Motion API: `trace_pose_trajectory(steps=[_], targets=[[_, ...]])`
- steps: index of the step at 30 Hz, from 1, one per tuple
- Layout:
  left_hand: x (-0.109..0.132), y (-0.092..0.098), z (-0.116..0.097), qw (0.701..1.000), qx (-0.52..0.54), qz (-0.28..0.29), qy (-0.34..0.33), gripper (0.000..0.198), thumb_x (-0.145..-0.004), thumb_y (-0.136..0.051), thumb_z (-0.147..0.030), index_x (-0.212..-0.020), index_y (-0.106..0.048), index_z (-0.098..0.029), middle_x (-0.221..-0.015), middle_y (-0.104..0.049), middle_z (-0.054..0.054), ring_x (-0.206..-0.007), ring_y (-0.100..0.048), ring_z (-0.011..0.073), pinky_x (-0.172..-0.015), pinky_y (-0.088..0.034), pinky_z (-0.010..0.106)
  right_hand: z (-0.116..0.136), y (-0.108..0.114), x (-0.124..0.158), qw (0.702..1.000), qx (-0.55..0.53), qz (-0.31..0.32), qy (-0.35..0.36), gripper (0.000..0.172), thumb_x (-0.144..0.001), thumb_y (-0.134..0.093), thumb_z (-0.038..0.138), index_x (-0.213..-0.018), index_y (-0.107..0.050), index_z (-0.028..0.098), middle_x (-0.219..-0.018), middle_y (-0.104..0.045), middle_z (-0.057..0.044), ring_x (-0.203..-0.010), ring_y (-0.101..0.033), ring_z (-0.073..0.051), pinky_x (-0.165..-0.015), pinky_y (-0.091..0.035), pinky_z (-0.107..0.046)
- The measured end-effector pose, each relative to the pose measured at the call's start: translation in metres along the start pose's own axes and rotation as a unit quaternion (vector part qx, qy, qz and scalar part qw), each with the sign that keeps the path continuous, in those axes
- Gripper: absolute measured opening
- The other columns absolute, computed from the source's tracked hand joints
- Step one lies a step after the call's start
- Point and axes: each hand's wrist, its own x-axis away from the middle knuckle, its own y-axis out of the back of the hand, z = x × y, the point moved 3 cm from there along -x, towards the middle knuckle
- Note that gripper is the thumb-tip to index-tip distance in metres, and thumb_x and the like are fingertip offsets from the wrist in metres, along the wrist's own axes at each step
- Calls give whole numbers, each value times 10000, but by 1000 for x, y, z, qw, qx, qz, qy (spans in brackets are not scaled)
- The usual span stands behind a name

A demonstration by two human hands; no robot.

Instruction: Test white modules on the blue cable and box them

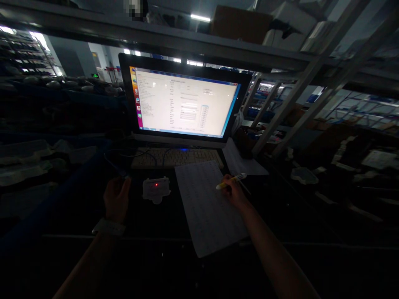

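In the head view my right hand (pixel 234 192) is closed around a yellow and white pen (pixel 240 177). It rests on the right side of a printed sheet of paper (pixel 202 207), and the pen lies at a slant over the page. My left hand (pixel 117 197), with a band on its wrist, is pinched at the end of a thin cable (pixel 112 162), whose tip is too dark to make out. Between that hand and the paper lies a small translucent case (pixel 156 190) with a lit red light, touched by neither hand.
Behind the paper sit a white keyboard (pixel 177 158) and a lit monitor (pixel 187 101). A second paper (pixel 245 160) lies at the monitor's right foot. Clear plastic pieces fill a blue bin (pixel 93 160) at left; another clear piece (pixel 304 176) lies at right. A shelf (pixel 174 39) crosses overhead.
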Motion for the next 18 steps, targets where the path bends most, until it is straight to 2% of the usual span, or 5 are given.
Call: trace_pose_trajectory(steps=[3, 5, 8, 12, 18], targets=[[0, 0, -1, 1000, -11, 3, -10, 430, -596, -662, -487, -859, -600, -153, -853, -640, 60, -838, -602, 217, -726, -487, 347, 3, 1, -2, 999, -49, -10, 7, 419, -669, -451, 636, -586, -382, 231, -492, -346, 48, -403, -303, -88, -370, -231, -233], [0, 0, 0, 1000, -4, 3, -14, 433, -597, -657, -490, -862, -599, -152, -846, -636, 55, -831, -600, 209, -738, -481, 345, 4, 3, -3, 995, -99, -16, 12, 457, -664, -431, 678, -576, -392, 231, -523, -410, 27, -438, -386, -105, -394, -311, -247], [0, 0, 2, 1000, 8, 3, -1, 443, -590, -655, -493, -870, -591, -155, -827, -631, 43, -820, -597, 198, -732, -475, 331, 7, 10, -4, 983, -182, -36, 15, 376, -634, -583, 578, -617, -429, 235, -566, -467, 29, -498, -468, -117, -449, -399, -251], [1, -1, -1, 1000, 2, 7, -13, 419, -606, -645, -481, -860, -585, -153, -832, -632, 44, -823, -596, 194, -715, -476, 317, 13, 17, -1, 963, -267, -2, 23, 267, -677, -644, 428, -670, -458, 237, -494, -316, 83, -387, -298, -70, -370, -322, -195], [0, 0, -1, 1000, -14, 10, -17, 419, -616, -635, -485, -863, -589, -150, -835, -631, 48, -811, -596, 193, -720, -474, 320, 19, 26, 10, 943, -331, 3, 42, 512, -753, -434, 660, -516, -337, 217, -485, -240, 61, -392, -199, -76, -352, -264, -217]])
